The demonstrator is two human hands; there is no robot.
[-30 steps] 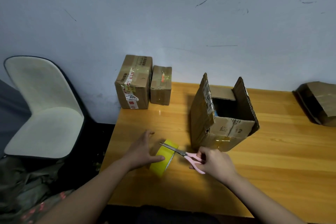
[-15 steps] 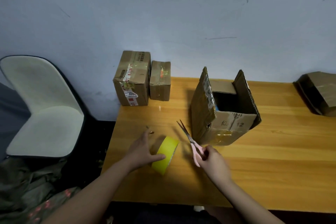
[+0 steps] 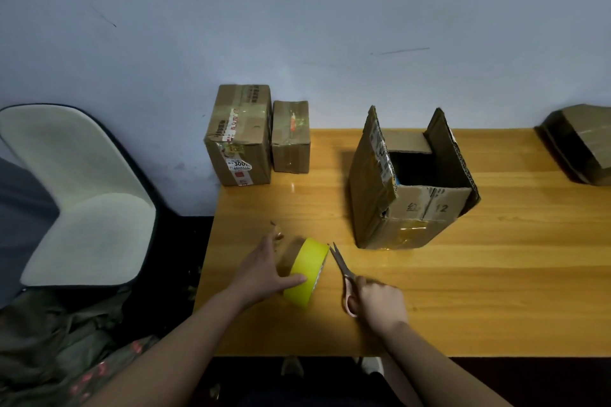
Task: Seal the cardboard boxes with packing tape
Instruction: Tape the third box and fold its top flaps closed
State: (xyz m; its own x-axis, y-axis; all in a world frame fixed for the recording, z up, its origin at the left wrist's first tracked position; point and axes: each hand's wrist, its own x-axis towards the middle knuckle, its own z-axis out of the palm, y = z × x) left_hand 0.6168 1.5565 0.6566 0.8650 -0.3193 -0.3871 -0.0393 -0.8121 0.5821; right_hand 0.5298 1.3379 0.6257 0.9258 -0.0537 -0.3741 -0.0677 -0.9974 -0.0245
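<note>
Tape roll and scissors at the table's near edge

The left hand [image 3: 264, 271] grips the yellow tape roll [image 3: 305, 271], standing on edge in front of the open cardboard box [image 3: 410, 195]; the right hand [image 3: 380, 302], fingers curled, holds pink-handled scissors [image 3: 344, 271], blades slightly parted beside the roll on the wooden table [image 3: 496, 291].

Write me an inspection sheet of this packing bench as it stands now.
Surface: wooden table, set against the wall.
Job's things: open box with flaps up; yellow tape roll on edge; scissors, blades slightly apart, tips near the roll.
Clutter: two taped boxes at the back left; folded cardboard far right.
Hands: left hand holds the roll, thumb on its rim; right hand grips the scissors' handles.
Cables: nothing seen.
Surroundings: scuffed wall; white chair at left.
</note>
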